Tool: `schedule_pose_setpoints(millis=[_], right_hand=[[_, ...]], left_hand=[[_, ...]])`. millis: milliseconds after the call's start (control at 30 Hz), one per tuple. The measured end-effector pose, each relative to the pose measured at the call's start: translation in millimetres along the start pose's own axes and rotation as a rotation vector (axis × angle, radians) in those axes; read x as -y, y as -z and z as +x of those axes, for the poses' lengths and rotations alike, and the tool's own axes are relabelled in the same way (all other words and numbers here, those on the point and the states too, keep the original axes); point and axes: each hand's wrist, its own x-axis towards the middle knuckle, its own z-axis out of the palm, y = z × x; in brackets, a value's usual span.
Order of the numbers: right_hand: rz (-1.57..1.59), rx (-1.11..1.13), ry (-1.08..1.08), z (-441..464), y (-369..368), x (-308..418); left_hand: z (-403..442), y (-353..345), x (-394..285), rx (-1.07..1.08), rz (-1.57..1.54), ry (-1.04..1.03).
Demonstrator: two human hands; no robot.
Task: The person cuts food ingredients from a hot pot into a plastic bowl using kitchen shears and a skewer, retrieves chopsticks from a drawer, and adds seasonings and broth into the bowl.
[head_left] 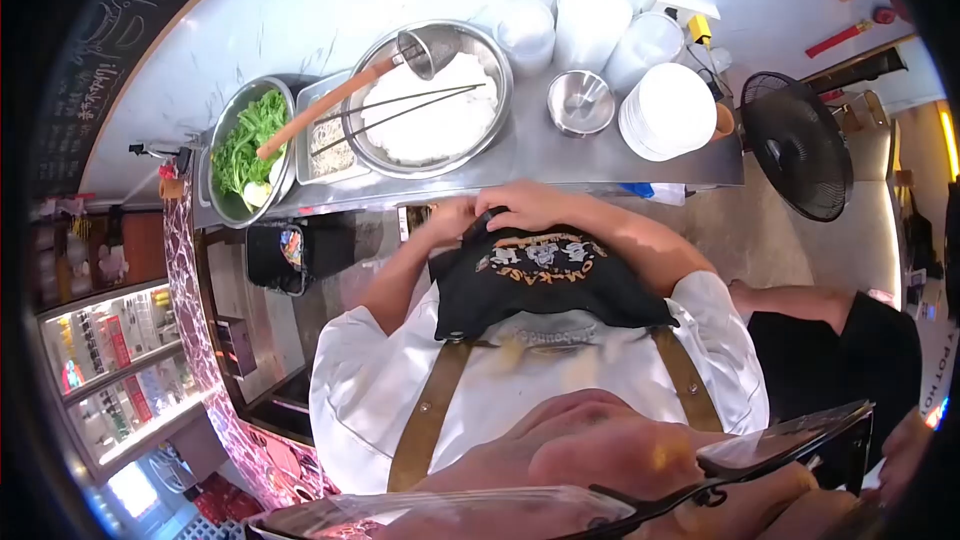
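Observation:
My left hand (455, 219) and my right hand (522, 207) meet at the counter's front edge, in front of my body. Both have their fingers closed on the upper edge of a black apron (545, 280) with printed lettering. The apron hangs bunched over my white shirt. Just beyond my hands, a large steel bowl (503, 110) of white food stands on the metal counter (500, 168). Dark chopsticks (420, 112) and a wooden-handled strainer (330, 105) lie across its top. My fingertips are partly hidden by cloth.
A bowl of greens (245, 145) and a tray (330, 145) stand left. Rightward are a small steel bowl (581, 103), stacked white bowls (667, 112), plastic containers (640, 45) and a black fan (797, 145). Another person's arm (790, 306) shows at right; a black bin (275, 255) stands below left.

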Motion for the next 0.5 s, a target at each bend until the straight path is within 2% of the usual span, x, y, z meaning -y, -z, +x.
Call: schedule_pose_setpoints(millis=[33,67,100,167,267,300,367,433,467,500], right_hand=[[-0.139,0.092,-0.03,8,-5,-2],[-0.281,0.182,-0.057,17,-10,-6],[-0.323,0.271,-0.125,45,-19,-28],[-0.486,0.463,-0.176,59,-22,-50],[-0.37,0.275,-0.06,37,3,-56],[-0.347,0.204,-0.093,31,23,-48],[-0.378,-0.011,-0.133,27,73,-58],[-0.561,-0.218,-0.155,37,141,-74],[-0.804,-0.291,-0.048,59,170,-123],[-0.922,-0.295,-0.134,66,204,-107]], left_hand=[[5,6,-1,0.009,-0.017,0.064],[2,25,-30,0.096,-0.037,0.088],[8,29,-8,0.056,-0.139,0.096],[22,24,-9,0.019,0.154,0.063],[20,41,-20,0.124,-0.351,0.129],[14,49,-20,0.054,-0.416,0.148],[-10,103,-73,-0.205,-0.442,0.109],[-53,171,-155,-0.562,-0.248,-0.011],[-78,202,-208,-0.754,-0.133,-0.233],[-98,226,-272,-1.051,0.314,-0.055]])
